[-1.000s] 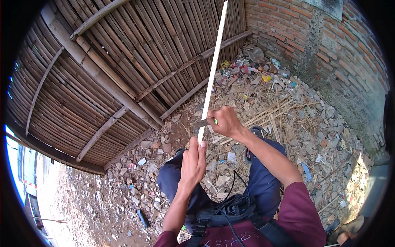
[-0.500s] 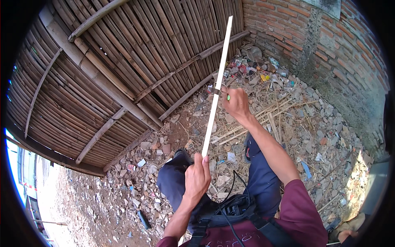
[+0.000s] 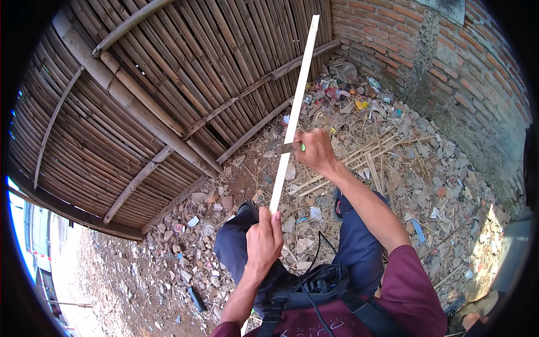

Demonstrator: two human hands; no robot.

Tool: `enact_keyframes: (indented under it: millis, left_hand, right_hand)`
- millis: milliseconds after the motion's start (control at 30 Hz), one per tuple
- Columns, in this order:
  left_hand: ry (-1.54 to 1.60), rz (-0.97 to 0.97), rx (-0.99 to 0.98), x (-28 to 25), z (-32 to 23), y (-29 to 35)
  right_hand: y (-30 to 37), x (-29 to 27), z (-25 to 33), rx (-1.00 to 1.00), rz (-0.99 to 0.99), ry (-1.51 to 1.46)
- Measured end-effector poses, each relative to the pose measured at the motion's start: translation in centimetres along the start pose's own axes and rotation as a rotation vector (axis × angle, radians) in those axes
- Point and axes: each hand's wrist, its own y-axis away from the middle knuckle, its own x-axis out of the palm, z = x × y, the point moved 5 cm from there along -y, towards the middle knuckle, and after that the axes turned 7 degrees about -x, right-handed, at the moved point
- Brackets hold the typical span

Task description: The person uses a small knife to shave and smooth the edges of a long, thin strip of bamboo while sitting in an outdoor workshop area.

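A long, pale strip [image 3: 303, 78], which looks like split bamboo or wood, slants up and away in front of me. My left hand [image 3: 264, 241] is closed round its near end, thumb along the strip. In my right hand [image 3: 317, 150] is a knife [image 3: 287, 149] with a bit of green showing at its handle. Its dark blade lies across the strip around the middle, touching it. Most of the knife's handle is hidden by my fingers.
Stones, litter and dry straw cover the ground [image 3: 393, 191]. A bamboo slat wall [image 3: 224, 62] rises at the left and a brick wall [image 3: 387, 39] at the far right. My bent legs [image 3: 359, 236] flank the work. Split bamboo pieces [image 3: 359, 157] lie beyond my right forearm.
My right hand and the knife have slid down along the strip, nearer to my left hand. My left hand has shifted slightly up and left, and the strip's far end sits a little higher.
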Motion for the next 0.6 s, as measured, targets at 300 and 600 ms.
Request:
enact_keyframes:
  millis: [300, 600]
  left_hand:
    - [-0.002, 0.008, 0.016, -0.3, 0.2, 1.7]
    - [-0.001, 0.041, -0.013, -1.1, 0.9, 3.6]
  right_hand:
    - [-0.1, 0.3, -1.6, 0.036, -0.177, -0.018]
    - [-1.6, -1.4, -2.8, 0.157, -0.247, 0.01]
